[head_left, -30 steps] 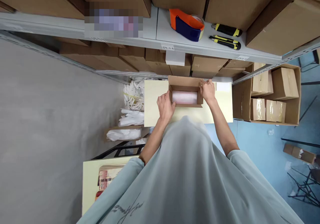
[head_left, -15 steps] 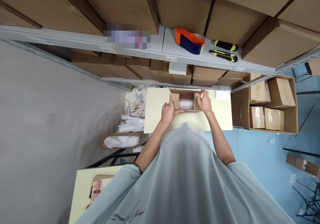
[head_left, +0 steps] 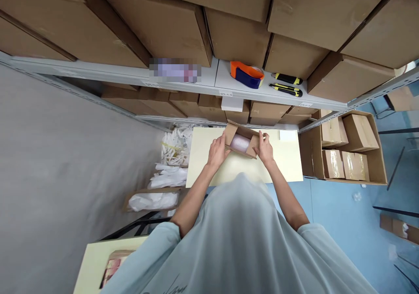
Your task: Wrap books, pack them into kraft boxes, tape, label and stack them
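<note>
A small brown cardboard box (head_left: 249, 147) sits tilted on a pale yellow table (head_left: 281, 165), its flaps partly up. Inside it lies a pinkish-white wrapped roll (head_left: 240, 143). My left hand (head_left: 216, 152) grips the box's left end, fingers wrapped on the flap. On the right end, my right hand (head_left: 264, 149) holds the side flap. Both forearms reach out from my light grey-green shirt.
A grey shelf (head_left: 203, 73) above the table carries an orange-and-blue tape dispenser (head_left: 246, 74) and two yellow-black utility knives (head_left: 286, 84), with large cartons around. An open carton of small boxes (head_left: 347, 150) stands right. White bags (head_left: 170, 163) pile up left. A second table (head_left: 94, 263) is near left.
The side flaps have been folded inward and the box has been turned to an angle between my hands. The camera has tilted up, showing more of the shelf cartons.
</note>
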The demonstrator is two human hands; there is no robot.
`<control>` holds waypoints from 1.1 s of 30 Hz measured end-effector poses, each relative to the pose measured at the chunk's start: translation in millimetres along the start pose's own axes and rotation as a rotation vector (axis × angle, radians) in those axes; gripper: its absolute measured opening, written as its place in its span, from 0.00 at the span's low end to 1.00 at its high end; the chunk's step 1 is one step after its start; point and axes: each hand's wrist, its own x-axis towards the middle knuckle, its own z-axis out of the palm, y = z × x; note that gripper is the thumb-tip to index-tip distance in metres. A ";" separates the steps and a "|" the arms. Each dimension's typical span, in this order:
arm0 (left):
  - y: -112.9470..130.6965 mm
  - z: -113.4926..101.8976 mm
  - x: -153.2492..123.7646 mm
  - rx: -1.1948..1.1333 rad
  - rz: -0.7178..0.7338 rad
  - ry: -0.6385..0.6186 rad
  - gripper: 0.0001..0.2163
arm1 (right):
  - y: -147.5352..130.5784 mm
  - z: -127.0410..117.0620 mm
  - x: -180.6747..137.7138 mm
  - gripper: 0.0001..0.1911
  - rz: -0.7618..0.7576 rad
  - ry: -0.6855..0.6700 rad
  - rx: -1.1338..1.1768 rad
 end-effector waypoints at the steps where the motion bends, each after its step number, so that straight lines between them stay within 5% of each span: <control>1: 0.4 0.2 -4.5 -0.001 -0.005 0.007 0.47 | 0.3 2.2 -0.7 0.45 -0.020 0.004 0.001; 5: 2.7 4.9 -28.4 -0.013 -0.053 0.046 0.51 | 16.2 3.9 -8.5 0.23 -0.174 -0.035 0.116; 8: 2.8 10.5 -38.2 -0.022 -0.086 0.086 0.51 | 32.9 3.6 -17.8 0.27 -0.188 -0.057 0.206; 14: -10.0 10.6 -16.1 -0.067 0.000 -0.013 0.29 | 44.9 6.5 -26.9 0.35 -0.069 -0.100 0.433; 17: -17.9 9.4 3.2 -0.147 0.027 -0.039 0.38 | 42.7 5.8 -20.4 0.33 -0.046 -0.066 0.509; 19: -20.7 12.1 14.8 -0.194 -0.009 -0.061 0.43 | 38.2 5.9 -14.0 0.30 -0.023 -0.022 0.486; 26: -18.9 23.5 33.0 -0.402 -0.179 -0.045 0.37 | 10.5 13.5 -9.3 0.19 0.084 0.096 0.367; 33: -11.0 13.9 18.0 -0.319 -0.292 -0.052 0.24 | 2.5 7.8 -14.1 0.19 0.102 0.014 0.212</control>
